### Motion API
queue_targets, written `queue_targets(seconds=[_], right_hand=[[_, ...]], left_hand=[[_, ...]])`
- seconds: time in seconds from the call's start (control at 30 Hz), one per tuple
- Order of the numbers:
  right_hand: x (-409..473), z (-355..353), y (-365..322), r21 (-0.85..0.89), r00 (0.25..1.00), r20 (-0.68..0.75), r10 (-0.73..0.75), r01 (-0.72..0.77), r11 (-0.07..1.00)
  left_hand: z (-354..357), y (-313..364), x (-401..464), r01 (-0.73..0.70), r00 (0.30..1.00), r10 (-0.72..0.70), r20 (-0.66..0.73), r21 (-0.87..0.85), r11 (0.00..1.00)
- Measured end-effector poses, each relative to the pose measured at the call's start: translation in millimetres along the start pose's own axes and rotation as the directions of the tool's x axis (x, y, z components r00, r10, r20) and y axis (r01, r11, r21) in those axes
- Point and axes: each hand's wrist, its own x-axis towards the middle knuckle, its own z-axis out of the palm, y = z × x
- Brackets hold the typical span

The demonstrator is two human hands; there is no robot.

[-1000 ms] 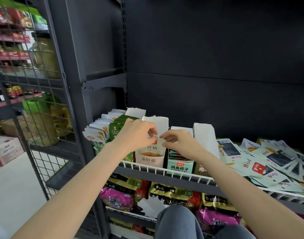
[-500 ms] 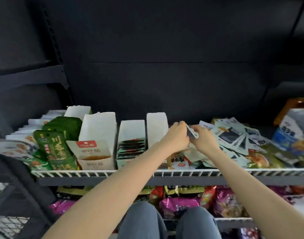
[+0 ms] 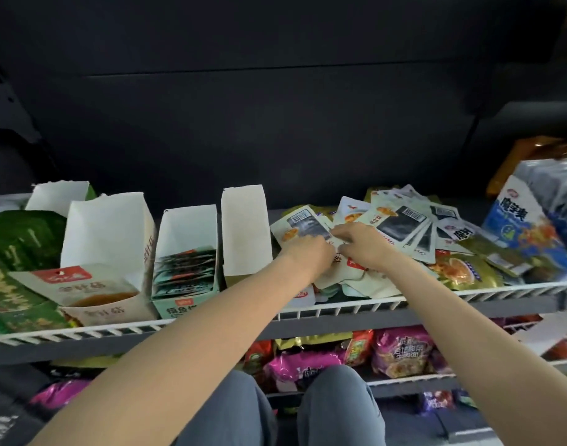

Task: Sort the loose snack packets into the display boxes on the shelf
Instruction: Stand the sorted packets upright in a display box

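Fingers of your left hand (image 3: pixel 309 252) curl down into the heap of loose snack packets (image 3: pixel 401 226), their tips hidden, so you cannot tell whether they pinch one; your right hand (image 3: pixel 364 244) lies just beside it, knuckles up, fingers bent onto a pale packet (image 3: pixel 300 227) with a barcode, and its grip is equally unclear. Both forearms reach straight out over the white wire rail (image 3: pixel 340 309) of the shelf. The heap sits right of the display boxes: a tall white box (image 3: pixel 245 233), then a box of dark packets (image 3: pixel 187 252), then a wide box (image 3: pixel 107 239) whose red-logo front flap carries Chinese print too blurred to read. Green packets (image 3: pixel 18 246) stand at far left. A blue bag (image 3: pixel 529 233) with white characters lies at far right. Purple and pink bags (image 3: pixel 401 349) fill the lower shelf, above your grey-trousered knees (image 3: pixel 333 410).
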Motion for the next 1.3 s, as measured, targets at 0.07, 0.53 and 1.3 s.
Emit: queue_targets(seconds=[0.07, 0.53, 1.3], right_hand=[[-3, -4, -1, 0.047, 1.000, -0.021, -0.007, 0.008, 0.999], [-49, -23, -73, 0.320, 0.888, -0.428, -0.167, 0.322, 0.891], [-54, 89, -266, 0.704, 0.931, -0.226, -0.288, 0.361, 0.612]], left_hand=[[-6, 3, -7, -0.042, 0.990, 0.056, -0.133, 0.107, 0.993], [-59, -77, -97, -0.292, 0.696, -0.312, -0.647, -0.652, 0.700], [-16, -231, -262, 0.044, 0.565, -0.650, -0.508, -0.768, 0.639]])
